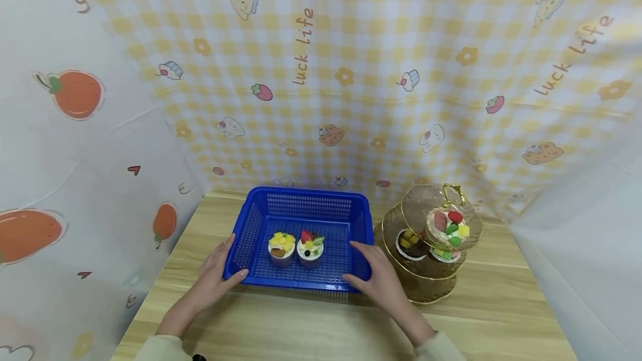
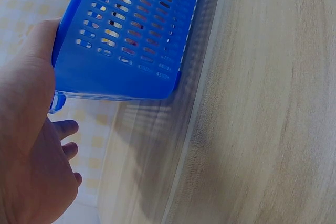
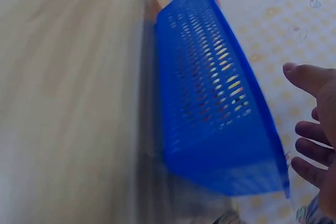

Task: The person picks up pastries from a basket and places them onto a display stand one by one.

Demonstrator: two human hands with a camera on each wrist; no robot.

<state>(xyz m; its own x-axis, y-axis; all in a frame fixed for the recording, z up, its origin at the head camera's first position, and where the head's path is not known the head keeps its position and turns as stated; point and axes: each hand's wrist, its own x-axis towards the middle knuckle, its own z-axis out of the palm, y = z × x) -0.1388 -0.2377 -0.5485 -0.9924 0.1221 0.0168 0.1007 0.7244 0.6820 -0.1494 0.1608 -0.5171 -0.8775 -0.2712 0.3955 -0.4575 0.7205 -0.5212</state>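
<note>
A blue plastic basket (image 1: 296,283) with slotted sides sits on the wooden table. Inside it, side by side, are a cupcake with yellow cubes on top (image 1: 282,248) and a cupcake with a strawberry and other fruit (image 1: 310,250). My left hand (image 1: 213,272) holds the basket's near left corner, thumb over the rim and fingers outside; in the left wrist view, several fingertips (image 2: 67,129) hang below the rim. At the near right corner is my right hand (image 1: 376,277), thumb and fingers spread. The right wrist view shows a gap between its thumb and the rim.
Right of the basket stands a tiered stand (image 1: 426,288) with gold rims, close to my right hand. A fruit-topped cake (image 1: 448,227) is on its top tier, and cupcakes (image 1: 411,244) are below. A checked cloth (image 1: 321,105) hangs behind the table (image 1: 281,327).
</note>
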